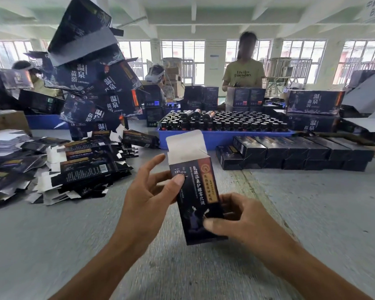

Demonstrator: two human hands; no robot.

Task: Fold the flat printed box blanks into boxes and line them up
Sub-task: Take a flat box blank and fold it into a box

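Note:
I hold a dark printed box (196, 191) upright above the grey table, squared up, its white top flap (185, 142) standing open. My left hand (147, 195) grips the box's upper left side, thumb on the front face. My right hand (236, 217) pinches the lower right corner, thumb pressed on the front. A heap of flat printed blanks (69, 167) lies at the left. A row of folded dark boxes (290, 152) lies lined up at the right, beyond my hands.
A blue tray (221, 137) full of dark bottles stands behind the box. Large dark cartons (95, 87) are piled high at the left and more (312, 102) stand at the right. A person in a yellow shirt (244, 74) stands across the table; others sit behind.

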